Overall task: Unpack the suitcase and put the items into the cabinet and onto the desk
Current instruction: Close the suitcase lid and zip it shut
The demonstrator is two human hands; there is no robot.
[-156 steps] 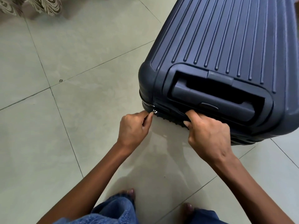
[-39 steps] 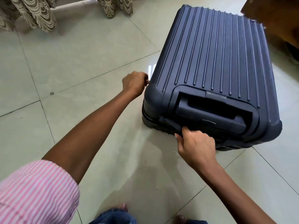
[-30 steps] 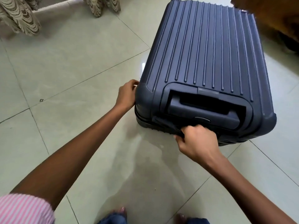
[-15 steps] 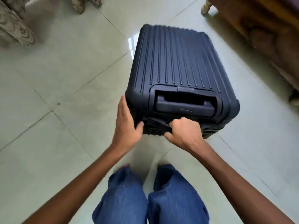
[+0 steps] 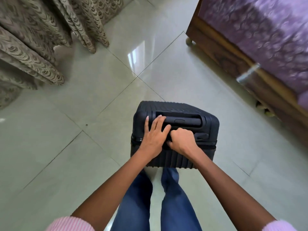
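Patterned curtains (image 5: 38,40) hang on the far left over a pale tiled floor (image 5: 83,164). Dead centre, the dark suitcase (image 5: 205,130) stands upright on the floor, right in front of the person's jeans (image 5: 138,205). Left hand (image 5: 154,136) lies flat on its top, fingers straight and spread, tips touching the pull handle (image 5: 186,121). Right hand (image 5: 182,141), just beside it, is curled tight around some part of the suitcase top, hidden under the fist. Wooden bed (image 5: 230,59) with a purple cover off to the right.

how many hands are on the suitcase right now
2. The left hand lies flat on top of the suitcase, reaching over the handle; the right hand is curled just beside it, gripping a part of the case hidden underneath.
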